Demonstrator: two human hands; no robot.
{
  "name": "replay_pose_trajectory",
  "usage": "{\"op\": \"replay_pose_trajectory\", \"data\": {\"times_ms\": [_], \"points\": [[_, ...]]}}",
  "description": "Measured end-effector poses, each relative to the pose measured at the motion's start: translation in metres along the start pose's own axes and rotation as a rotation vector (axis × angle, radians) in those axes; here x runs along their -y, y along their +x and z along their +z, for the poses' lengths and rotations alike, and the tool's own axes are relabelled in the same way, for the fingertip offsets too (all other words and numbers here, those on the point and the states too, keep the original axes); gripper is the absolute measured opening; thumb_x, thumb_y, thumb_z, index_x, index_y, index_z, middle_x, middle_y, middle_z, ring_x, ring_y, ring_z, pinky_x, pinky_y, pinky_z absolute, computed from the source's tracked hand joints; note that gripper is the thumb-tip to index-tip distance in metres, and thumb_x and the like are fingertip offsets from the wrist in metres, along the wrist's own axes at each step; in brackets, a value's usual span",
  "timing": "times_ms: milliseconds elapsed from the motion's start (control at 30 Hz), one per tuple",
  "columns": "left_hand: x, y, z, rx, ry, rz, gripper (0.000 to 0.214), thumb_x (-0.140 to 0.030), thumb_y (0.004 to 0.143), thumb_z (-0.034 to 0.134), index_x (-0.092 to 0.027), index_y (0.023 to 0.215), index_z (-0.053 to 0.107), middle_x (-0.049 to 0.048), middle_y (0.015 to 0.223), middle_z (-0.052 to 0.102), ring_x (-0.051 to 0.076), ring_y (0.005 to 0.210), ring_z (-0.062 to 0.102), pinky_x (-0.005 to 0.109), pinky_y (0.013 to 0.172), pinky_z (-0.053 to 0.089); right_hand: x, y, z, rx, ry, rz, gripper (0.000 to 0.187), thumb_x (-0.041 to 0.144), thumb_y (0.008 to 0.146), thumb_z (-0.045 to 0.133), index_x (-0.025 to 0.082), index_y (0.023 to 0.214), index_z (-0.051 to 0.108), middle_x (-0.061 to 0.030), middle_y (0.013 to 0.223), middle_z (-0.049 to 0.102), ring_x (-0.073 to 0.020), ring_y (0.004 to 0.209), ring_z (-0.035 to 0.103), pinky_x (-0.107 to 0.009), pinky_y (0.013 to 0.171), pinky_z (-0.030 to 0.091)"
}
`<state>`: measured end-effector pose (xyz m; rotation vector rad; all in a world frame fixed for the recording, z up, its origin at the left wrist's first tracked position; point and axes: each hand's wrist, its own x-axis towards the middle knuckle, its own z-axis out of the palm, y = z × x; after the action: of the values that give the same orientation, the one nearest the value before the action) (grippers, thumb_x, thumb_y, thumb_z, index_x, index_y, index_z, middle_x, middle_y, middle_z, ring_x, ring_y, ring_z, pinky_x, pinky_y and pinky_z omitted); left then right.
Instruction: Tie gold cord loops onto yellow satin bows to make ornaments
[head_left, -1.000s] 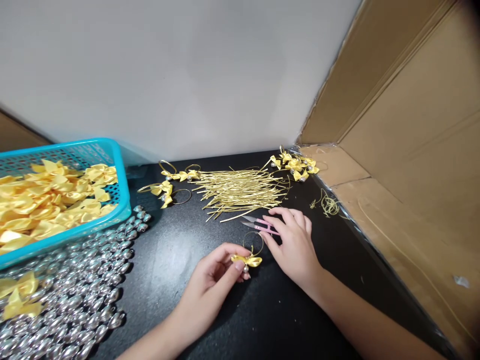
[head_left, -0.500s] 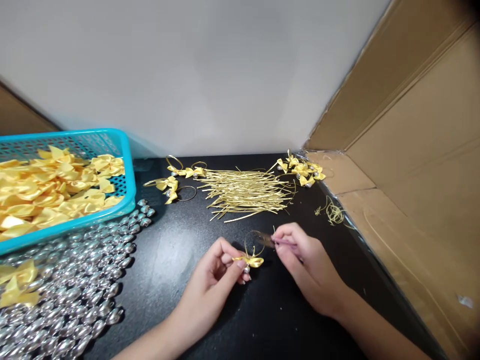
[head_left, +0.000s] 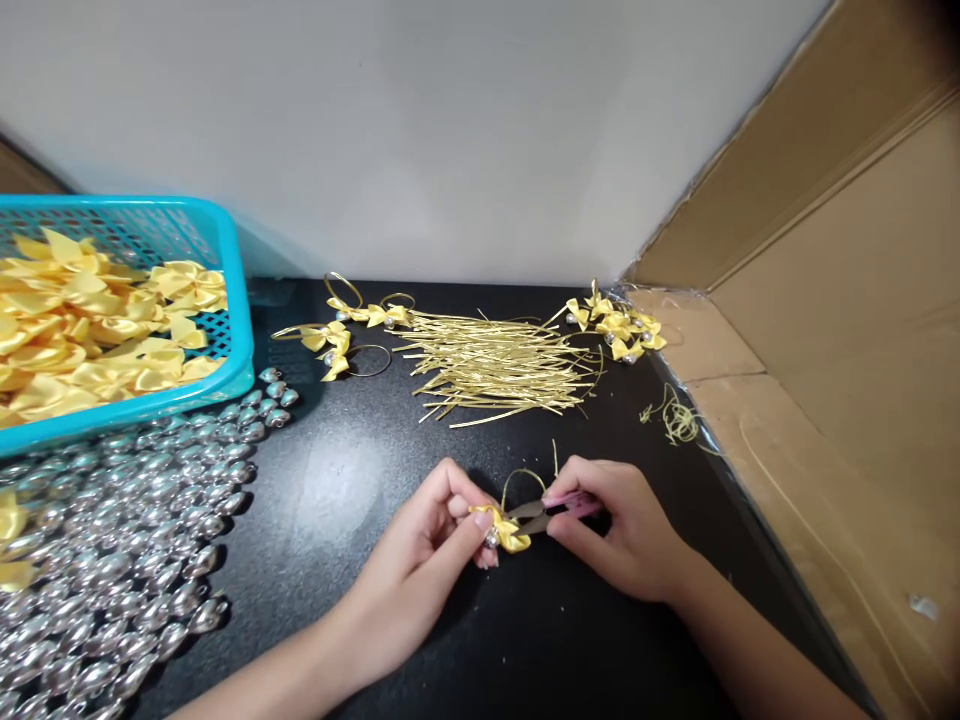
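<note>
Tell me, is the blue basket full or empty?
Full. The blue basket is heaped with yellow ribbon bows that rise to its rim; its left part is out of the picture.

I work at a small handcraft assembly station: my black worktop [head_left: 337,500] carries a turquoise plastic basket [head_left: 232,300] of yellow satin bows [head_left: 90,340], heaped silver beads [head_left: 112,570] and cut gold cords [head_left: 502,365], beside a brown cardboard wall [head_left: 847,280].

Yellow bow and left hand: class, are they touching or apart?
Touching. The head view shows the left hand pinching the yellow bow between thumb and fingertips, no gap; the right hand holds pink snips.
</note>
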<state>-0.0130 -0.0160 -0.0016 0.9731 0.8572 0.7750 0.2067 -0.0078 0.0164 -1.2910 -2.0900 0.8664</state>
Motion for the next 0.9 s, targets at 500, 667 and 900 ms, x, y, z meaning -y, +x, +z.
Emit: {"op": "replay_pose_trajectory", "data": {"times_ms": [500, 667, 900], "points": [[-0.002, 0.0, -0.003, 0.196, -0.188, -0.087, 0.021, -0.036, 0.093, 0.059, -0.018, 0.083, 0.052, -0.0035, 0.072, 0.059, 0.009, 0.065, 0.052, 0.022, 0.062, 0.039, -0.001, 0.001, 0.01, -0.158, -0.065, -0.318, 0.036, 0.053, 0.092, 0.051, 0.02, 0.08, 0.058, 0.0026, 0.057, 0.06, -0.0113, 0.05, 0.051, -0.027, 0.053, 0.036], [-0.002, 0.0, -0.003, 0.213, -0.191, -0.09, 0.023, -0.038, 0.093, 0.059, -0.018, 0.084, 0.052, -0.0039, 0.07, 0.059, 0.009, 0.064, 0.051, 0.021, 0.061, 0.039, -0.002, 0.001, 0.011, -0.158, -0.074, -0.325, 0.035, 0.053, 0.093, 0.05, 0.02, 0.081, 0.058, 0.0018, 0.058, 0.06, -0.0119, 0.05, 0.051, -0.027, 0.054, 0.036], [-0.001, 0.0, -0.003, 0.205, -0.189, -0.086, 0.024, -0.039, 0.092, 0.06, -0.018, 0.084, 0.052, -0.0043, 0.07, 0.058, 0.009, 0.063, 0.051, 0.021, 0.061, 0.039, -0.002, 0.002, 0.013, -0.145, -0.075, -0.33, 0.034, 0.052, 0.093, 0.051, 0.02, 0.082, 0.056, 0.0024, 0.059, 0.059, -0.0112, 0.051, 0.049, -0.026, 0.054, 0.034]]}}
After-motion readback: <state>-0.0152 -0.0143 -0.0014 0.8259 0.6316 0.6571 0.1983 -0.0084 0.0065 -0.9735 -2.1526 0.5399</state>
